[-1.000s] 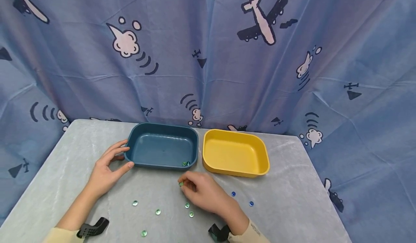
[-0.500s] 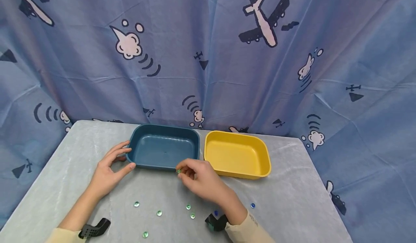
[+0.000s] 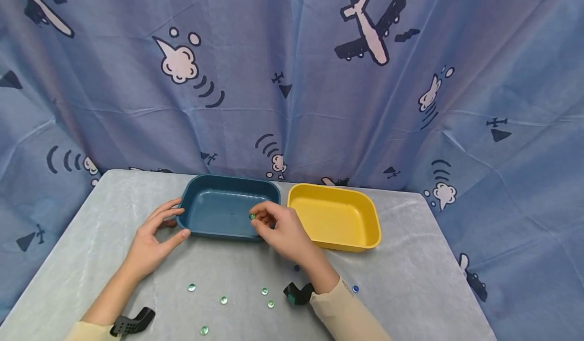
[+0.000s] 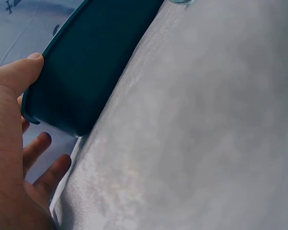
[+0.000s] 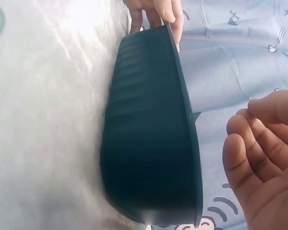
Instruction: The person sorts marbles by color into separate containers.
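My right hand is over the right part of a blue tray, pinching a green glass gem between thumb and index fingertips. The gem does not show in the right wrist view, where the curled fingers of the right hand are beside the rim. My left hand holds the tray's near left corner. In the left wrist view its thumb lies on the rim, while the lower fingers spread apart below. The right hand hides the tray's near right corner.
Right of the blue tray stands a yellow tray. Several green gems lie scattered on the grey cloth-covered table in front. Two blue gems, one by the right wrist and one blue gem farther right, lie there too. A patterned curtain hangs behind.
My right hand has moved away from me with the green gem, from in front of the blue tray to over it. The left hand has stayed at the tray's corner.
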`<state>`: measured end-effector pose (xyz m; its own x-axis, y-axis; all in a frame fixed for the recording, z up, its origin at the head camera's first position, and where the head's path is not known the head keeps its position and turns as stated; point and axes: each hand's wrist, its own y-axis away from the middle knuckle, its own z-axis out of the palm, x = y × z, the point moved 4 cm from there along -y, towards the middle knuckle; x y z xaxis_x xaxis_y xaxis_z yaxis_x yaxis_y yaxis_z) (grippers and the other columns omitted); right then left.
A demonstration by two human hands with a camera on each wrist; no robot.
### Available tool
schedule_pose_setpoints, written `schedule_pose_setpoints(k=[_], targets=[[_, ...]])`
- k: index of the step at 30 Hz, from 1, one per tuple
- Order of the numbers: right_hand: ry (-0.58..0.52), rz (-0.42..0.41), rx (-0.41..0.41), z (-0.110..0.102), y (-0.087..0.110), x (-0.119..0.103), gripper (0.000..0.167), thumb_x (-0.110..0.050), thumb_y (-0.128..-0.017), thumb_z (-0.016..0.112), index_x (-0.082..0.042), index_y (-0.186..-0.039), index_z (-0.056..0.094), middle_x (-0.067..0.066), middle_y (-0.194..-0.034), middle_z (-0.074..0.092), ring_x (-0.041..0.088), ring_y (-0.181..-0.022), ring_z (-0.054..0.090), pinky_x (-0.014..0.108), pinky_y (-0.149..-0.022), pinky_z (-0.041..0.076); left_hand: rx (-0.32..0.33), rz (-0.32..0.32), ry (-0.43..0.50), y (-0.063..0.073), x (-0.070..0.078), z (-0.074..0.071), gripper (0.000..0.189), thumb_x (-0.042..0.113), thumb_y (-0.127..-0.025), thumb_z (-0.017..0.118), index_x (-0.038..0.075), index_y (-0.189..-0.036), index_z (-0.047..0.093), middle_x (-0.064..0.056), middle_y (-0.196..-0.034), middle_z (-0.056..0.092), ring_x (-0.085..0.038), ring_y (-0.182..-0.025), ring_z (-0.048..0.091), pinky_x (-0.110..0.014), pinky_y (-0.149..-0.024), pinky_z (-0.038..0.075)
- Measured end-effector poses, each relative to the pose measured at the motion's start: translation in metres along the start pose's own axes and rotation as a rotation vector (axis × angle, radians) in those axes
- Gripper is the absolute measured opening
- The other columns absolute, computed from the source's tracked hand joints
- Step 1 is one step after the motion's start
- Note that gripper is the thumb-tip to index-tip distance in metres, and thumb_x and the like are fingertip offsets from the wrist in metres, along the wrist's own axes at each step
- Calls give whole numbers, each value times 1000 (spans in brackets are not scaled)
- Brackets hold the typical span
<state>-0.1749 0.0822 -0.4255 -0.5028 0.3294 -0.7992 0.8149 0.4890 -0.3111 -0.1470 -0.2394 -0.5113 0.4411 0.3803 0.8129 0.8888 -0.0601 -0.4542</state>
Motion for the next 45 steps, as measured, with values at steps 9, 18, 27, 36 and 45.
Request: schedule_pose_setpoints(k=[9, 18, 27, 36, 45], targets=[[15, 49, 20, -3, -15, 8, 17, -9, -104, 75, -6, -121, 76, -6, -97, 73, 14, -84, 65, 30, -76, 60, -3, -5, 6, 0, -1, 0, 53, -8, -91, 85, 6, -140, 71, -11, -163, 53, -2, -137, 55, -15, -101, 50], [10, 95, 28, -5, -24, 15, 17, -10, -104, 76, -10, -121, 77, -6, -97, 72, 14, -82, 64, 28, -74, 59, -3, 1, 8, 0, -3, -1, 55, -9, -90, 85, 6, -140, 71, -11, -163, 53, -2, -135, 57, -16, -100, 51], [12, 122, 36, -3, -26, 22, 16, -9, -103, 77, -10, -120, 78, -4, -96, 72, 15, -82, 64, 27, -75, 59, -1, 5, 13, 0, -3, -1, 55, -10, -89, 85, 3, -140, 70, -12, -163, 53, -3, -135, 57, -16, -101, 50], [14, 121, 26, 1, -26, 25, 16, -8, -103, 76, -10, -119, 77, -4, -96, 73, 15, -82, 64, 27, -75, 59, -3, -4, 2, -1, -3, -2, 53, -8, -90, 85, 2, -140, 70, -10, -163, 53, -2, -132, 58, -16, -100, 51], [10, 128, 13, 3, -26, 25, 14, -8, -104, 74, -10, -118, 78, -4, -97, 72, 16, -82, 63, 27, -75, 58, -11, -8, -10, -1, -4, -2, 54, -7, -91, 85, 2, -141, 69, -9, -164, 52, -2, -136, 56, -16, -101, 51]])
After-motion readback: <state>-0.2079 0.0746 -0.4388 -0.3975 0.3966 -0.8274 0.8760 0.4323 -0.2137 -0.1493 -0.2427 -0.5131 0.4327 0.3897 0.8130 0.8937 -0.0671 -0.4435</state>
